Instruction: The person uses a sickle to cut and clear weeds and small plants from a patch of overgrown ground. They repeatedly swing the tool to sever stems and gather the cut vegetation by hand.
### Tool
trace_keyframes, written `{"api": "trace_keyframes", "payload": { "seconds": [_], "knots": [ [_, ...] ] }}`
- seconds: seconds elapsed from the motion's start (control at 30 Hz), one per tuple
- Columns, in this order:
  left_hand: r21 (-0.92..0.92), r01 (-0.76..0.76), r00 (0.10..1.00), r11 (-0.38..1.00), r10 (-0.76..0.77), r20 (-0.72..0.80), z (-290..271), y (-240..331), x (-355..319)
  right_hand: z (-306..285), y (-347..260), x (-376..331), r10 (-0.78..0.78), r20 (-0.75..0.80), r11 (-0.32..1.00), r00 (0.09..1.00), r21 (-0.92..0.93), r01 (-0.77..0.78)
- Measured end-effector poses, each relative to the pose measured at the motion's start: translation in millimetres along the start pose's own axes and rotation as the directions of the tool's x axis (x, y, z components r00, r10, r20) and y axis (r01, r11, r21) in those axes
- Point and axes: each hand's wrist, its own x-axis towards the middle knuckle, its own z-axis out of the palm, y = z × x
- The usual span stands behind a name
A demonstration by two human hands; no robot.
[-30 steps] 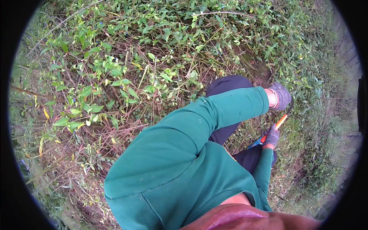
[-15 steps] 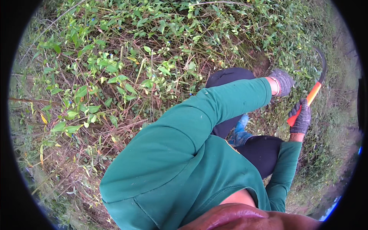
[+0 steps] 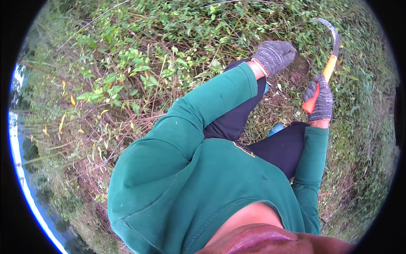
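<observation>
My right hand [image 3: 320, 98], in a grey knitted glove with an orange cuff, is wrapped round the orange handle of a sickle [image 3: 329, 67]. The curved metal blade points up and bends left at its tip, over green weeds. My left hand [image 3: 274, 57], gloved the same way, is held above the ground beyond my knee, left of the sickle. Its fingers are curled together, and whatever lies inside them is hidden. Just right of the left hand shows a patch of bare brown soil [image 3: 299, 70].
Dense leafy weeds [image 3: 190, 29] spread ahead and to the left, mixed with dry stems [image 3: 114, 139]. My bent knees in dark trousers [image 3: 279, 148] are close below the hands. Part of a blue boot [image 3: 276, 129] shows between them. A thin bare stem [image 3: 241, 1] crosses the top.
Both hands have moved up and left in the view; the sickle has travelled with the right hand. My left hand now shows more fully above the weeds. The view has tilted, showing sky at the left.
</observation>
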Motion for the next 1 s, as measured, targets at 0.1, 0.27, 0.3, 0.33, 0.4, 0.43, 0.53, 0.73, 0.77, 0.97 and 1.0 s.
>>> {"api": "trace_keyframes", "payload": {
  "seconds": [0.1, 0.27, 0.3, 0.33, 0.4, 0.43, 0.53, 0.73, 0.77, 0.97, 1.0],
  "knots": [
    [0.091, 0.027, 1.000, 0.996, -0.027, 0.000, -7.9, 5.6, -9.3, 9.6, 2.7, -2.5, 0.020, 0.035, 0.999, 0.999, 0.030, -0.022],
    [-0.226, 0.006, 0.997, 0.974, -0.023, -0.075, -11.3, 14.1, -22.5, -0.5, 6.6, 11.7, -0.019, 0.131, 1.000, 0.991, 0.024, 0.016],
    [-0.073, -0.183, 0.973, 0.980, 0.170, -0.154, -17.1, 4.4, -32.6, -2.5, 7.0, 11.8, -0.035, 0.188, 0.997, 0.982, 0.076, 0.021],
    [0.080, -0.357, 0.907, 0.931, 0.366, -0.208, -29.0, -8.0, -43.4, -5.0, 8.9, 14.1, -0.065, 0.152, 0.996, 0.986, 0.064, 0.056],
    [0.166, -0.288, 0.943, 0.943, 0.310, -0.123, -72.1, 6.8, -76.9, -21.1, 3.8, 16.2, -0.088, 0.117, 0.994, 0.989, 0.073, 0.080],
    [0.164, -0.097, 0.980, 0.982, 0.123, -0.156, -85.7, 7.9, -97.5, -23.6, -0.2, 10.2, -0.114, 0.057, 0.992, 0.992, 0.065, 0.111],
    [0.128, 0.114, 0.980, 0.985, -0.090, -0.176, -115.9, -9.9, -148.7, -41.8, -11.9, 0.3, -0.168, -0.044, 0.984, 0.985, 0.057, 0.171],
    [0.162, -0.057, 0.975, 0.985, 0.090, -0.205, -142.0, 36.3, -100.7, -51.7, -17.9, -18.2, -0.116, -0.126, 0.991, 0.985, 0.044, 0.122],
    [0.108, -0.125, 0.980, 0.986, 0.139, -0.140, -140.1, 44.8, -85.5, -56.5, -20.3, -16.9, -0.086, -0.078, 0.993, 0.993, 0.077, 0.092],
    [-0.076, -0.366, 0.866, 0.927, 0.370, 0.337, -71.4, 59.1, -16.3, -46.3, -29.0, -8.5, -0.052, 0.037, 0.998, 0.998, 0.034, 0.051],
    [-0.076, -0.433, 0.804, 0.898, 0.423, 0.417, -52.9, 51.2, -8.4, -42.9, -23.0, -8.8, 0.001, 0.017, 1.000, 1.000, -0.013, -0.001]
  ]
}}
